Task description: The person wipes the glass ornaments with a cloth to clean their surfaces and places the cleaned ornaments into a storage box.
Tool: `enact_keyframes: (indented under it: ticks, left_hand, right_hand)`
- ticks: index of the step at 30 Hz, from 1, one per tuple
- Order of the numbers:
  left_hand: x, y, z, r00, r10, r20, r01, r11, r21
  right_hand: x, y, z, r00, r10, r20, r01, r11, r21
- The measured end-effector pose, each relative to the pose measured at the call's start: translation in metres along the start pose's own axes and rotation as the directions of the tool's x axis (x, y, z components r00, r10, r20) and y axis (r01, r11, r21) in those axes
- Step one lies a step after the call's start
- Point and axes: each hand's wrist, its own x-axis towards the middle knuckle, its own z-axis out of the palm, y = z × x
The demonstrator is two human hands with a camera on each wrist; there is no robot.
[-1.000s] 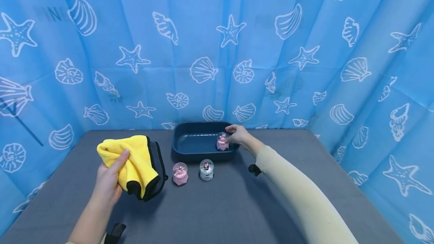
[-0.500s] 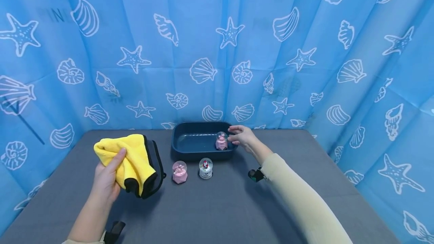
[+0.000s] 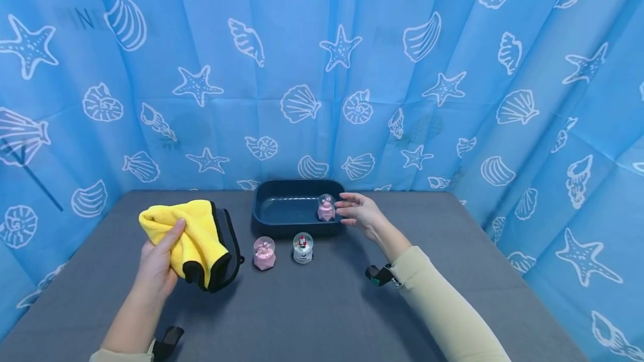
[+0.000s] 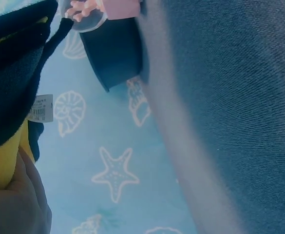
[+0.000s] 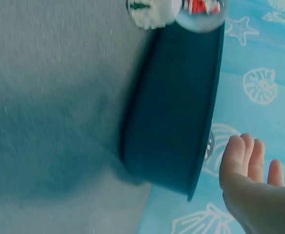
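My left hand (image 3: 157, 266) grips a folded yellow cloth (image 3: 193, 233) with black edging, thumb on top, held up over the left of the table; its white tag (image 4: 41, 108) shows in the left wrist view. At the right end of a dark blue tray (image 3: 266, 229), my right hand (image 3: 366, 215) hovers with loosely spread fingers, holding nothing. Close by its fingertips, a pink snow globe (image 3: 326, 211) stands upright inside the tray. In front of the tray stand another pink snow globe (image 3: 264, 256) and a white snow globe (image 3: 303, 251) with a red figure in it.
A grey cloth covers the table (image 3: 312, 312). Behind it and along the right side hangs a blue curtain (image 3: 312, 43) with white seashells and starfish. The tray stands at the table's back edge, close to the curtain.
My right hand has let go of the pink snow globe in the tray and drawn back a little to the right, fingers spreading. The left hand keeps its hold on the cloth.
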Motion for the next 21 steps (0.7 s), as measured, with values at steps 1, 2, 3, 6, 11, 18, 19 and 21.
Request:
enact_keyframes:
  ticks: [1,2,3,6,11,18,19,21]
  left_hand:
    - [0.0,0.0,-0.001,1.0,-0.001,-0.003,0.001,1.0,-0.002]
    - [0.0,0.0,-0.001,1.0,-0.001,-0.005,0.001,1.0,-0.007]
    - [0.0,0.001,-0.002,1.0,-0.002,-0.006,0.002,1.0,-0.016]
    - [-0.001,0.002,-0.004,1.0,0.012,-0.002,-0.012,0.999,-0.038]
    - [-0.002,0.006,-0.006,1.0,0.013,-0.011,-0.014,0.998,-0.068]
    - [-0.004,0.009,-0.006,1.0,0.012,-0.003,-0.012,0.997,-0.078]
    - [-0.005,0.009,-0.006,1.0,0.012,-0.003,-0.013,0.997,-0.078]
    - [-0.005,0.009,-0.006,1.0,0.011,-0.004,-0.011,0.997,-0.082]
  right_hand:
    - [-0.002,0.002,0.002,1.0,0.002,-0.001,-0.002,1.0,0.006]
    - [-0.004,0.003,0.003,1.0,0.003,-0.001,-0.003,1.0,0.008]
    - [-0.005,0.005,0.005,1.0,0.006,0.0,-0.006,1.0,0.012]
    - [-0.01,0.01,0.01,1.0,0.012,0.016,-0.013,1.0,0.023]
    - [-0.016,0.018,0.02,0.999,0.017,0.047,-0.019,0.999,0.038]
    - [-0.022,0.03,0.029,0.998,0.032,0.06,-0.034,0.999,0.04]
    - [-0.022,0.031,0.03,0.997,0.032,0.066,-0.035,0.999,0.04]
    - [-0.024,0.033,0.031,0.996,0.037,0.075,-0.04,0.998,0.047]
